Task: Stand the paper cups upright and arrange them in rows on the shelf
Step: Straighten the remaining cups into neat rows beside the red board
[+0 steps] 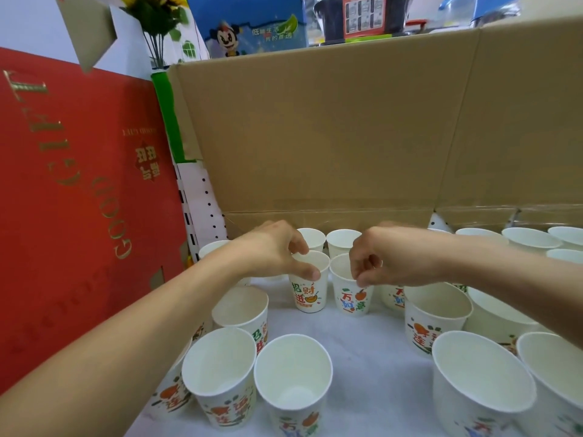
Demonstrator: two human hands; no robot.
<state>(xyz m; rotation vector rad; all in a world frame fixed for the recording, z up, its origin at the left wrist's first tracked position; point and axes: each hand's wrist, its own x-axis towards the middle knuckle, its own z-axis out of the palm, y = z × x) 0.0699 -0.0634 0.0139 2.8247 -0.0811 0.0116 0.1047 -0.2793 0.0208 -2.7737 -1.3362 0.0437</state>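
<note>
Left hand [274,254], right hand [388,260], fingers curled

The white paper cup with red and green print [307,294] in my left grip [271,253] is matt paper with a smooth rolled rim, like the white paper cup with blue and orange print [351,299] in my right grip [385,257]. The brown cardboard box wall [315,137] behind is dull, its seam under glossy clear tape [347,212]. The red gift box [79,200] carries shiny gold foil lettering [104,197].

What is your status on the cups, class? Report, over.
Left hand grips rim of middle cup, upright. Right hand pinches rim of neighbouring cup, upright. Other cups crowd both sides; cardboard box wall behind.
</note>
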